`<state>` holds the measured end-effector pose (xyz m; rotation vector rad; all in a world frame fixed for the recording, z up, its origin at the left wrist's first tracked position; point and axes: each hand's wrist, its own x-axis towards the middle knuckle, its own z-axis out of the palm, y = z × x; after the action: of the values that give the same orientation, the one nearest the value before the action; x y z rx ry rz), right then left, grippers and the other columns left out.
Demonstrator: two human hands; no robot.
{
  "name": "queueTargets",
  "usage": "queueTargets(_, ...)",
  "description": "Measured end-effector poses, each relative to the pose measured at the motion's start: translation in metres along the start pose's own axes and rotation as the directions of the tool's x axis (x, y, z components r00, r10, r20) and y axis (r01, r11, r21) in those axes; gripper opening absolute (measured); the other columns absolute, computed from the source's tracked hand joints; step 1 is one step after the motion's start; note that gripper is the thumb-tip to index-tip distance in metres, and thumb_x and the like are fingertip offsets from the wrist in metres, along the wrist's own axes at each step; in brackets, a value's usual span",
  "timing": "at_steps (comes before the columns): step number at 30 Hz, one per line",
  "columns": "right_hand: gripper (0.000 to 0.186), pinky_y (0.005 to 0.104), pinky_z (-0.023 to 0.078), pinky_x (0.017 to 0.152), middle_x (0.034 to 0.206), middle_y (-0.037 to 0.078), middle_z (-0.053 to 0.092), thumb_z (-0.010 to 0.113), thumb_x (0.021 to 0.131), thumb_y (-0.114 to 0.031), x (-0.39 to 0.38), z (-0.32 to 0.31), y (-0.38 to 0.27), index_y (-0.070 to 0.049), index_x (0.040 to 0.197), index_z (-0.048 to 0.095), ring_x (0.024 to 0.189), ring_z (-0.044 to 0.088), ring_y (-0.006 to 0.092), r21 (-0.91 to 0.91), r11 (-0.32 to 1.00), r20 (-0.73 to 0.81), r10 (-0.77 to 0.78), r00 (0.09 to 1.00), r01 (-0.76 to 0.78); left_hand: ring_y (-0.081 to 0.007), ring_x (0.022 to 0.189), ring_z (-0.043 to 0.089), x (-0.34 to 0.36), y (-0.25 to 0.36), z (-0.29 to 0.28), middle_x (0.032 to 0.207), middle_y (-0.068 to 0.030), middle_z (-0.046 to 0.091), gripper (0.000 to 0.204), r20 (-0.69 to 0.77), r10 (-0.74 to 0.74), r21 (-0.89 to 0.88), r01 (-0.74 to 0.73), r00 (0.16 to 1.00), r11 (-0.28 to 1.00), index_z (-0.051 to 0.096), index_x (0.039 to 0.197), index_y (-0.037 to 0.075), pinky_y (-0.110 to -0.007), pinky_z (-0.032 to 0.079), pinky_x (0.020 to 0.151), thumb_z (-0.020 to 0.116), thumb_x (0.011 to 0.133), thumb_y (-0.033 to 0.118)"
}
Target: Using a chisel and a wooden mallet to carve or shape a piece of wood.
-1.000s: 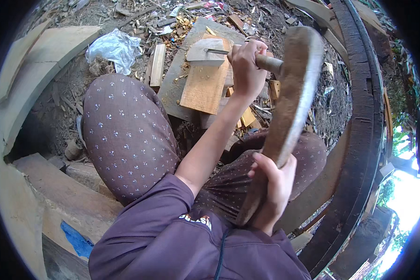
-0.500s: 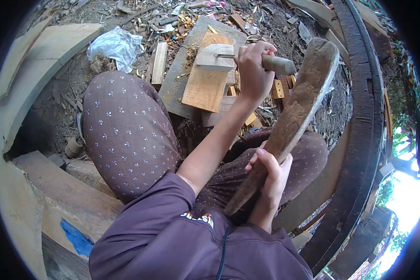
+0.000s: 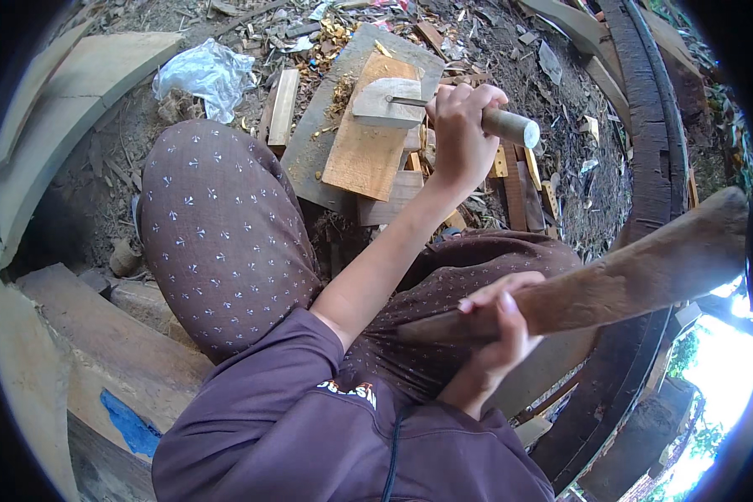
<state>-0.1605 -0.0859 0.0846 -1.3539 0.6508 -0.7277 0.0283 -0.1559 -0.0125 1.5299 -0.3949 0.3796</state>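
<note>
View from above, seated at the chopping place. My left hand (image 3: pixel 460 138) is closed around the handle of the hatchet (image 3: pixel 393 102), whose blade hangs over the pale board (image 3: pixel 364 159) on the chip-strewn ground (image 3: pixel 552 159). My right hand (image 3: pixel 498 335) is wrapped around the near end of the long brown wooden blank (image 3: pixel 644 268), which lies across my lap and points out to my right, well apart from the board and the blade. I judge this a pause between cuts, with tool and workpiece separated. A next stroke calls for the blank's far end resting on the board, a firm right-hand hold and my fingers kept well back from the edge.
</note>
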Motion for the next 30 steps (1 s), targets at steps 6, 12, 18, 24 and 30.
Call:
queueTargets(6, 0.022, 0.0274, 0.049, 0.047, 0.061, 0.008, 0.058, 0.066, 0.078, -0.015, 0.008, 0.004, 0.002, 0.003, 0.088, 0.057, 0.049, 0.057, 0.0163, -0.225, 0.89, -0.071, 0.39, 0.918, -0.396, -0.0257, 0.085, 0.052, 0.005, -0.011, -0.008, 0.077, -0.0025, 0.059, 0.027, -0.009, -0.053, 0.006, 0.053, 0.999, 0.999, 0.064, 0.084, 0.015, -0.039, 0.035, 0.079, 0.067, 0.066, -0.005)
queueTargets(12, 0.02, 0.0309, 0.053, 0.051, 0.066, 0.012, 0.057, 0.062, 0.079, -0.011, 0.0, 0.0, -0.017, 0.006, 0.087, 0.056, 0.053, 0.059, 0.0199, -0.022, 1.0, -0.162, -0.024, 0.986, 0.02, -0.0266, 0.085, 0.054, 0.005, 0.0, -0.004, 0.076, -0.0029, 0.061, 0.023, 0.008, -0.074, -0.053, 0.074, 0.997, 0.996, 0.065, 0.083, 0.014, -0.039, 0.037, 0.08, 0.067, 0.068, -0.003)
queueTargets(18, 0.02, 0.0263, 0.049, 0.048, 0.062, 0.007, 0.059, 0.072, 0.079, -0.013, 0.011, 0.005, 0.005, 0.003, 0.082, 0.06, 0.05, 0.058, 0.0148, -0.229, 0.88, -0.089, 0.407, 0.909, -0.416, -0.0281, 0.08, 0.054, 0.004, 0.002, -0.008, 0.075, -0.0054, 0.06, 0.02, -0.002, -0.081, -0.062, 0.081, 0.997, 0.995, 0.065, 0.079, 0.013, -0.038, 0.039, 0.075, 0.068, 0.068, -0.003)
queueTargets(24, 0.018, 0.0278, 0.052, 0.051, 0.068, 0.01, 0.06, 0.068, 0.081, -0.009, -0.005, 0.004, -0.009, 0.005, 0.086, 0.058, 0.056, 0.061, 0.0172, -0.078, 0.986, -0.114, 0.139, 0.984, -0.148, -0.0273, 0.075, 0.055, -0.001, 0.007, -0.005, 0.072, -0.0057, 0.061, 0.019, -0.008, -0.047, -0.009, 0.046, 0.999, 0.999, 0.065, 0.076, 0.012, -0.037, 0.041, 0.073, 0.068, 0.067, -0.004)
queueTargets(30, 0.018, 0.0249, 0.05, 0.049, 0.067, 0.005, 0.06, 0.074, 0.08, -0.009, 0.002, 0.006, 0.026, 0.003, 0.083, 0.06, 0.05, 0.058, 0.0124, -0.287, 0.898, -0.065, 0.329, 0.942, -0.333, -0.0261, 0.076, 0.054, -0.003, 0.0, 0.001, 0.072, -0.0047, 0.06, 0.019, -0.038, -0.026, 0.012, 0.026, 0.999, 1.0, 0.066, 0.077, 0.013, -0.036, 0.04, 0.073, 0.069, 0.066, -0.003)
